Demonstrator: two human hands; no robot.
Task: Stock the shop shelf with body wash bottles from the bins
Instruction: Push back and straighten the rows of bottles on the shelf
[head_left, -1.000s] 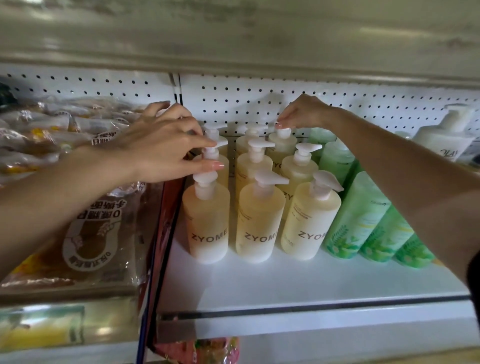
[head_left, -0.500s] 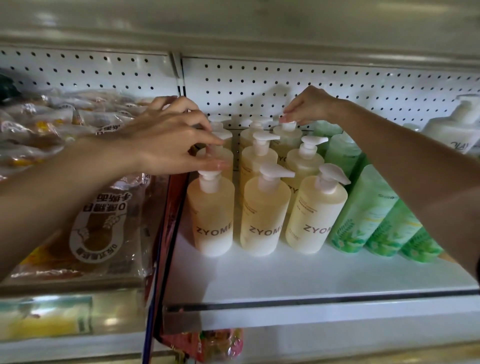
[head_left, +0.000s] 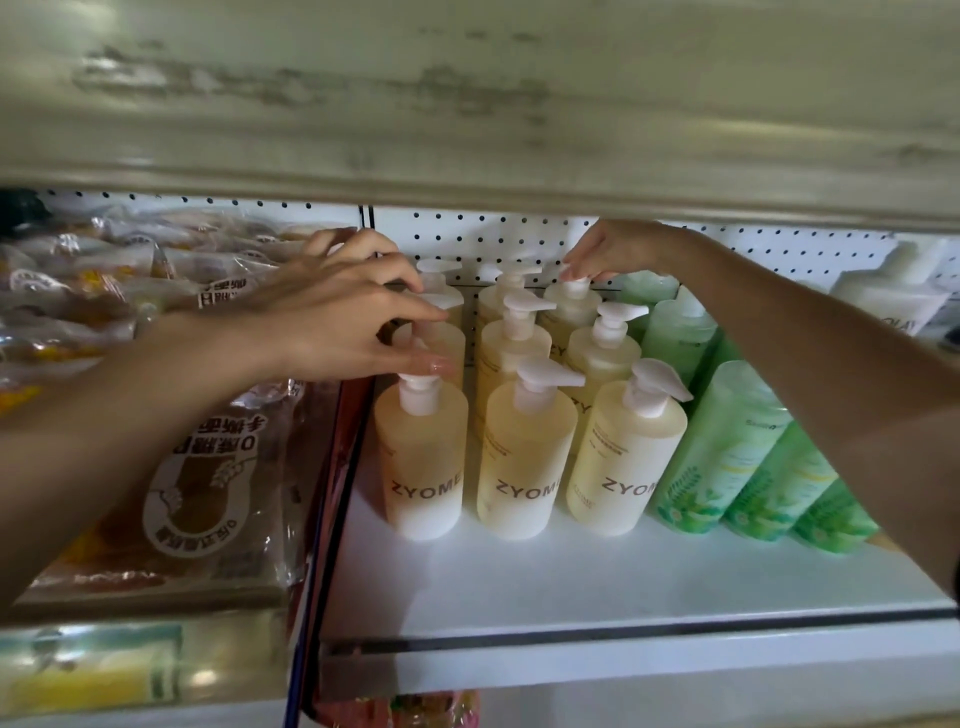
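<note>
Several pale yellow pump bottles marked ZYOME (head_left: 522, 457) stand in three rows on the white shelf (head_left: 597, 587). My left hand (head_left: 337, 317) reaches over the left row, its fingers pinched round the pump head of the second bottle (head_left: 447, 343), thumb just above the front bottle's pump (head_left: 418, 392). My right hand (head_left: 613, 249) is at the back, fingertips closed on the pump head of the rear bottle of the right row (head_left: 571, 306). All bottles stand upright.
Green body wash bottles (head_left: 727, 457) stand in rows to the right, a white pump bottle (head_left: 893, 301) beyond them. Bagged bread (head_left: 171, 467) fills the shelf bay on the left. A shelf above overhangs low (head_left: 467, 130). The white shelf's front strip is bare.
The view has shifted downward, so the upper shelf covers more of the frame. Both hands stay on the same pump heads; the left thumb has dropped closer to the front bottle's pump.
</note>
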